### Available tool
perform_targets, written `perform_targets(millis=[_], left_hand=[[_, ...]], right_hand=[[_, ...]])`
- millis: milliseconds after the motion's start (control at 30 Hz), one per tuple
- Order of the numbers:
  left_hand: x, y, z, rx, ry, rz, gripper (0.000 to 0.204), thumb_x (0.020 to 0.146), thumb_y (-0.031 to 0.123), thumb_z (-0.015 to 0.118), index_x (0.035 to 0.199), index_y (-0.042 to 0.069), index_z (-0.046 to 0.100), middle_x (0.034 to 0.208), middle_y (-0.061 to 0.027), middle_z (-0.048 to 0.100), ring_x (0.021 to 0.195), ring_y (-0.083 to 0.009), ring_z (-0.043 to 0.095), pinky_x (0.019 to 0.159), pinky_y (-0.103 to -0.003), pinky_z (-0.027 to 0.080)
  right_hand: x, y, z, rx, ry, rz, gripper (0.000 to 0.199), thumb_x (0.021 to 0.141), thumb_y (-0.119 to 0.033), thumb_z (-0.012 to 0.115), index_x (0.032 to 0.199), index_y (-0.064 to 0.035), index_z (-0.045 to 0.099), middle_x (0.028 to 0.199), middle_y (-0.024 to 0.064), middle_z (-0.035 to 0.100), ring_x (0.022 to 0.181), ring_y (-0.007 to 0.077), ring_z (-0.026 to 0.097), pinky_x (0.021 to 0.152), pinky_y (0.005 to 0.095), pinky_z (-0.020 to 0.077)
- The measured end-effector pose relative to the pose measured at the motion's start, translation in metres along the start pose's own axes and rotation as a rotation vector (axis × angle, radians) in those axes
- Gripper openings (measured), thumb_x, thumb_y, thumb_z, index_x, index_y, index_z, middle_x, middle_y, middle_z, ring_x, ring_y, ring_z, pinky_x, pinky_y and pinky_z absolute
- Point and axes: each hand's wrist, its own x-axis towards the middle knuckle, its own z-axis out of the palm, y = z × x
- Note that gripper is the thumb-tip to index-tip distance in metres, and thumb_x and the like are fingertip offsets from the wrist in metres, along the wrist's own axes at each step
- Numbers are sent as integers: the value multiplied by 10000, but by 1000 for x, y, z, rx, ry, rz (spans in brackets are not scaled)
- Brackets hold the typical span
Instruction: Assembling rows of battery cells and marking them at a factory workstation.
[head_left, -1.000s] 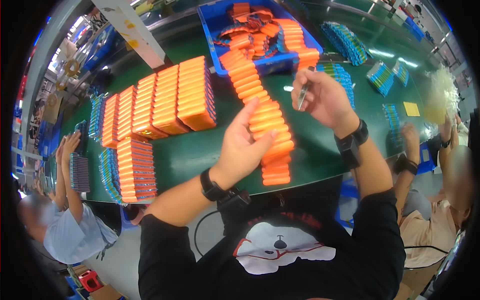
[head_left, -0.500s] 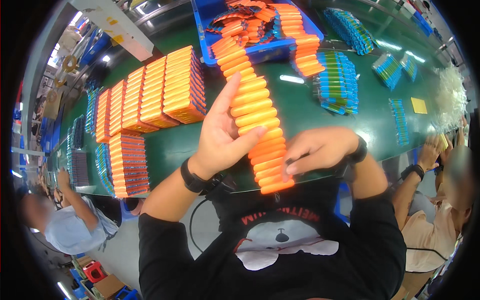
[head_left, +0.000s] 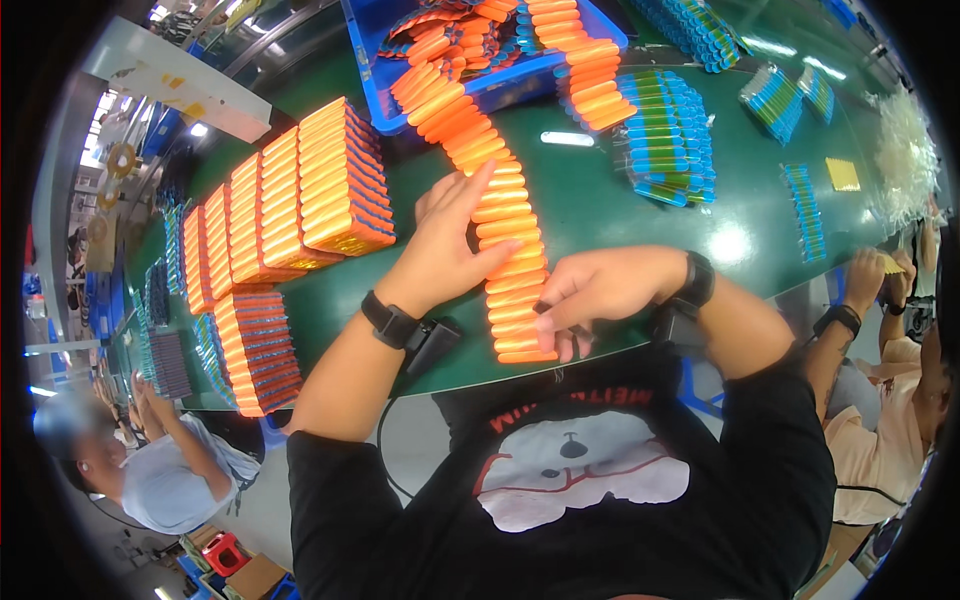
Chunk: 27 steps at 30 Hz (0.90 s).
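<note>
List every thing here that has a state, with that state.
Left hand: open, thumb and index finger spread over the strip
Right hand: curled around a small dark object, mostly hidden
Orange strip: extended, draped over the bin's rim
Blue bin: open, filled with jumbled strips
Orange stacks: neatly piled
Left wristband: fastened
Right wristband: fastened

strip (head_left: 512,212): ribbed orange | bin (head_left: 515,88): blue | bundle (head_left: 660,135): blue-green striped | table (head_left: 620,222): green | shirt (head_left: 745,470): black
</note>
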Motion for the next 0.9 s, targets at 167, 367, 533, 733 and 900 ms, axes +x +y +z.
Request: perform_targets(millis=[167, 367, 533, 733, 900], left_hand=[[-3, -1, 7, 88, 54, -29, 859, 800, 345, 804, 1515, 63, 418, 1373, -197, 562, 1366, -388, 407, 1147, -479, 249], [-3, 2, 8, 98, 59, -70, 841, 792, 352, 814, 1504, 105, 441, 1374, -201, 566, 1401, -410, 371, 1152, -497, 244], [-3, 4, 8, 97, 70, -83, 838, 787, 365, 821, 1495, 112, 449, 1388, -203, 553, 1408, -405, 360, 1152, -494, 246], [-2, 2, 9, 103, 83, -117, 858, 775, 400, 833, 1492, 122, 452, 1417, -208, 525, 1416, -398, 349, 1149, -488, 257], [0, 1, 8, 98, 50, -129, 898, 759, 445, 834, 1502, 122, 448, 1418, -240, 514, 1413, -400, 352, 1147, -493, 264]], right_hand=[[0, 5, -6, 37, 9, 55, 360, 1059, -287, 535, 1027, 19, 722, 900, 94, 754, 802, 137, 718, 728, 269, 553], [-1, 6, -13, -113, -242, 171, 357, 1056, -270, 540, 998, 26, 731, 870, 75, 745, 796, 136, 706, 725, 275, 553], [-12, 10, -28, -14, 157, -344, 303, 1051, -265, 569, 1061, -10, 731, 924, 40, 737, 760, 88, 636, 718, 248, 509], [15, 14, -42, 20, 735, -607, 249, 1040, -187, 586, 1119, 13, 712, 961, 57, 727, 818, 86, 647, 774, 260, 540], [29, 20, -37, -316, 910, -684, 171, 997, -100, 631, 1107, 9, 704, 992, 51, 724, 887, 97, 654, 828, 272, 530]])
